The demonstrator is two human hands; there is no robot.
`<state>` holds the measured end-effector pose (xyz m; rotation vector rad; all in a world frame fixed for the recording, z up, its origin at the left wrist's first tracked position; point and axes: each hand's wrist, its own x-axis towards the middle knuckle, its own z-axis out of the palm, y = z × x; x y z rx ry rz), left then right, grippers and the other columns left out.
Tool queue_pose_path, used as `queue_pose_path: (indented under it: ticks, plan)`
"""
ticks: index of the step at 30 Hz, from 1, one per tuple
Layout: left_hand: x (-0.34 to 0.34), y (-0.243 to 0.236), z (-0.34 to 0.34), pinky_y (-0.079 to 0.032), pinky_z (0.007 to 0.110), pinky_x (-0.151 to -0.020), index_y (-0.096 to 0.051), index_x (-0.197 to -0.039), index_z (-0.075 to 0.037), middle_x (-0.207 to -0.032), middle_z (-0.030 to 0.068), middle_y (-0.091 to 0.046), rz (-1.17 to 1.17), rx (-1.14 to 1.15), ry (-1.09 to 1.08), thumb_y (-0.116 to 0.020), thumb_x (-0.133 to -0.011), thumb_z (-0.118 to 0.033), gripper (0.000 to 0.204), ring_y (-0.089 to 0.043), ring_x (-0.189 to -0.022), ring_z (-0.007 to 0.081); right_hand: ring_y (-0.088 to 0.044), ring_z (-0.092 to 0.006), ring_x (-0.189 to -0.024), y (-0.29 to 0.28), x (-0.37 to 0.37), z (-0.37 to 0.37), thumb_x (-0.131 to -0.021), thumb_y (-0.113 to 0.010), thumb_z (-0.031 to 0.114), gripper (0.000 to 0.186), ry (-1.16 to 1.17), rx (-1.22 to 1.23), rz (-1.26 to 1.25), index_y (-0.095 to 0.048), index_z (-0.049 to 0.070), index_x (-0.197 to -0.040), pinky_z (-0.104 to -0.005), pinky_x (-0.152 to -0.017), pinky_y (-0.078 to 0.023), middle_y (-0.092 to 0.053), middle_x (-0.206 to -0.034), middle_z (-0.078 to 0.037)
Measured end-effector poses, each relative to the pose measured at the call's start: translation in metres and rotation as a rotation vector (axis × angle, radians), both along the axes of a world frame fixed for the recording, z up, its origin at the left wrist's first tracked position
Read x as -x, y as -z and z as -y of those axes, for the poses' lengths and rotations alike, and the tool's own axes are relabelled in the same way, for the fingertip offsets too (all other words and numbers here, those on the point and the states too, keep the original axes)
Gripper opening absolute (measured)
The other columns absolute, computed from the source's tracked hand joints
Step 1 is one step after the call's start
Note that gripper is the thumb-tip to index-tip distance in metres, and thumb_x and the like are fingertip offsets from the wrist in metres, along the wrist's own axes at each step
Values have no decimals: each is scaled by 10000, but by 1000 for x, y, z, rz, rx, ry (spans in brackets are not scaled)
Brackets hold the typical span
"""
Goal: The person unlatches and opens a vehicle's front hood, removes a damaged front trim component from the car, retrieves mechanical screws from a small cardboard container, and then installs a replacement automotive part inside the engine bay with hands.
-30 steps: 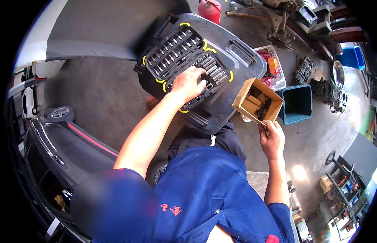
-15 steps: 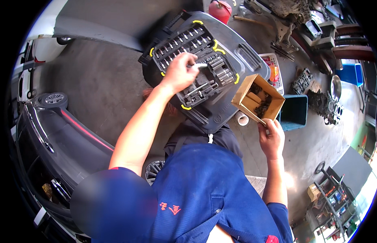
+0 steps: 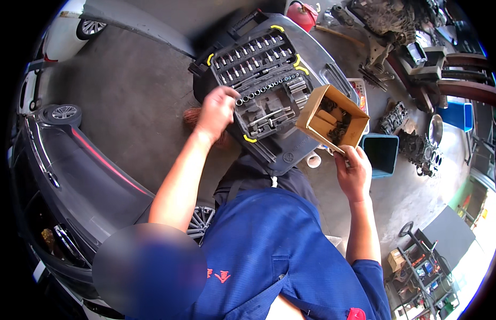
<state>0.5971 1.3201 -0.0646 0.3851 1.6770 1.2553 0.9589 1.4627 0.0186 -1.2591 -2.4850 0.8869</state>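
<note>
My right hand [image 3: 354, 169] pinches the near edge of an open cardboard box [image 3: 313, 118], holding it tilted over the right side of the case lid. Small dark metal parts [image 3: 340, 125] lie inside the box. My left hand [image 3: 217, 113] is in the air by the left edge of the open socket set [image 3: 269, 101], its fingers curled together. What those fingers hold, if anything, is hidden. Rows of bits and sockets [image 3: 296, 88], a line of small ring-shaped sockets [image 3: 264, 92] and ratchet handles [image 3: 272, 118] sit in the black moulded tray.
The socket set rests on a large dark plastic lid [image 3: 290, 154]. A teal bin [image 3: 380, 154] and a white paper roll [image 3: 313, 160] stand to the right. Engine parts [image 3: 418, 146] lie beyond. A red canister [image 3: 302, 16] is at the far side, a dark car [image 3: 82, 176] at left.
My left hand has moved left from over the middle of the socket set to beside its edge, uncovering the line of small sockets. My right hand still holds the box.
</note>
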Motion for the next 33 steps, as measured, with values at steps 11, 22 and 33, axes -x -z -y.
queue_pose_path:
  ticks: [11,22,33]
  plan:
    - [-104,8,-26,-598,448,-771,-663,-982,-96,-960,94,-703,-1166,334,792,-732,-870,-290,235,-717,-937,303,-658,-318,-788,-1,3,4,-891,-768,124,125,29,54,-21,-707,105,-998,-400,-692,-528,-652,-875,-104]
    - [-82,17,-38,-604,419,-764,-667,-989,-107,-954,71,-690,-1345,184,1052,-731,-868,-281,221,-725,-905,271,-673,-337,-821,-3,-27,13,-876,-765,119,118,72,23,-54,-707,105,-978,-414,-711,-540,-670,-899,-107]
    - [-80,32,-34,-594,373,-666,-609,-908,-126,-856,47,-676,-1624,34,1041,-607,-898,-180,55,-722,-805,233,-648,-335,-805,-7,-39,5,-862,-763,126,123,-31,-45,-64,-687,102,-956,-428,-704,-526,-640,-854,-108]
